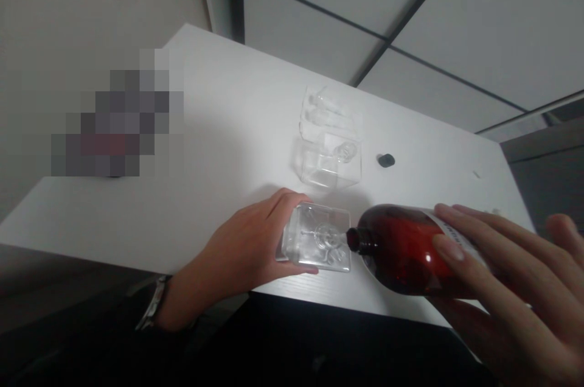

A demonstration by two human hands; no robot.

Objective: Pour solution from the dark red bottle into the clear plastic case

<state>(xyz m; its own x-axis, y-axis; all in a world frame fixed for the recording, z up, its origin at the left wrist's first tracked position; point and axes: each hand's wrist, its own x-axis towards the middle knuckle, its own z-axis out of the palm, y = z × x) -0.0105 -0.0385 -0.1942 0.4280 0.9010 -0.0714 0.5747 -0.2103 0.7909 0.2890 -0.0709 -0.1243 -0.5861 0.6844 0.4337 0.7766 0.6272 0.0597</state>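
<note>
Amber bottle (401, 250) lies along a nearly level long axis, its neck pointing left at the end of a clear square bottle (317, 238), touching it or just short, and it sits nearer the right hand (506, 289), whose fingers (479, 226) spread across its labelled side. Left hand (246, 241) wraps the clear square bottle, fingers curled round it, over a white bench (237, 131), with a clear square container (331, 159) beyond

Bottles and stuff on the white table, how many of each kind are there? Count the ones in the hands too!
Clear square containers: 3 (one in the left hand, two on the table)
Dark red bottle with white label: 1 (in the right hand)
Small black piece: 1
Total: 5
A blurred patch on the white table can't be counted.
</note>
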